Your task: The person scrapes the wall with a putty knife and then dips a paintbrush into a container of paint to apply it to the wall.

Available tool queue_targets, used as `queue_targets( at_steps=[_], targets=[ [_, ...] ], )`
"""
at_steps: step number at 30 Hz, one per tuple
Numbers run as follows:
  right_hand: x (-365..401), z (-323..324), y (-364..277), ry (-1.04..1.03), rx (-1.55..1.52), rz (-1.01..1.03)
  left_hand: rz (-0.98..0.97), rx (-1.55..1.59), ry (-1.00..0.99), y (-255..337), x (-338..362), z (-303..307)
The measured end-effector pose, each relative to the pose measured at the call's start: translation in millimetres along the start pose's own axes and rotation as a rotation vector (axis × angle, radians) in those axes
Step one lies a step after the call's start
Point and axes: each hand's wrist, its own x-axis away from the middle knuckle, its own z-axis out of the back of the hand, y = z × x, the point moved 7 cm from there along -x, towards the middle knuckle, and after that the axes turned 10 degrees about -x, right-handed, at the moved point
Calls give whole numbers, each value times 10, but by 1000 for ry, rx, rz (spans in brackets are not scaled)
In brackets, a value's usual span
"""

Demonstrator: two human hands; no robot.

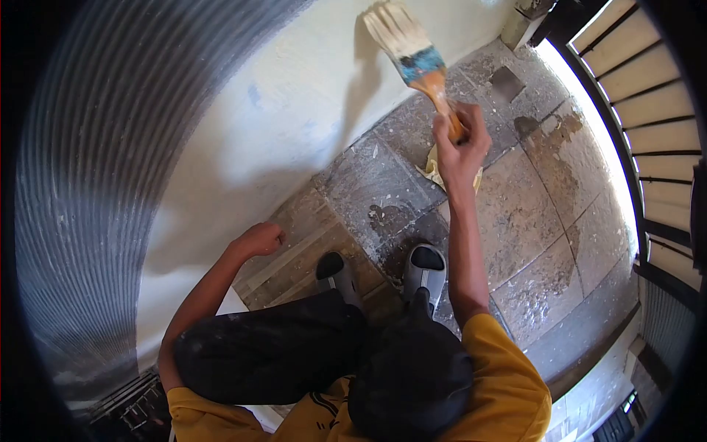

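My right hand [462, 144] grips a wide paintbrush [429, 77] by its orange-brown wooden handle. Cream paint coats the bristles, and the ferrule is smeared with blue. The bristle end points up and left, against or close to the pale wall [287, 81], where a shadow falls beside it. Below my right hand, partly hidden by it, something crumpled and cream-coloured [432, 168] lies on the floor. My left hand [261, 239] is curled closed in front of the wall near my left knee, with no object showing in it.
Ribbed grey sheeting [96, 199] covers the left side. Paint-spattered tiles [545, 199] make up the floor, with wood-look tiles [291, 243] near my grey slides [426, 269]. A dark barred gate [648, 125] stands at the right. My bent knees [272, 346] fill the lower middle.
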Motion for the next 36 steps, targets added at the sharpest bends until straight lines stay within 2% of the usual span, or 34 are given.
queue_targets(
  at_steps=[3, 5, 7, 9, 11, 13, 17, 19, 21, 23, 27, 29, 30, 32, 36],
  targets=[
    [15, -68, 396, -67, 107, -22, 2, -10, 6, -55, -48, 65],
    [152, 30, 810, -83, 309, -87, -9, 16, 43, -63, -64, 64],
    [268, 122, 797, -90, 296, -135, -16, 45, 74, -62, -73, 83],
    [329, 226, 680, -24, 117, -191, -43, 72, 70, -5, -35, 22],
    [245, 172, 425, -10, 74, -136, -51, 52, 42, -37, -72, -89],
    [85, 35, 133, -6, -47, 3, -63, 33, 20, -71, -109, -153],
    [-44, -183, 359, -108, -20, 21, -45, 4, 18, -105, -123, -81],
    [112, -185, 941, -236, 212, -93, -38, 20, 41, -73, -109, -13],
    [280, -25, 1056, -178, 257, -6, -64, 25, 66, -15, -71, -1],
    [459, 95, 1099, -232, 305, -155, -74, 27, 52, -11, -52, -101],
    [448, 122, 504, -201, 155, -246, -80, 20, 33, -62, -85, -202],
    [371, -30, 77, -169, -15, -106, -59, 1, 11, -26, -55, -134],
    [319, -145, -30, -172, -21, -108, -45, -21, -2, -23, -68, -84],
    [214, -398, -326, -233, -119, 144, -34, -26, 0, -53, -120, -33],
    [386, -656, 184, -312, 9, -3, -38, -4, 47, 49, -82, 110]
  ],
)
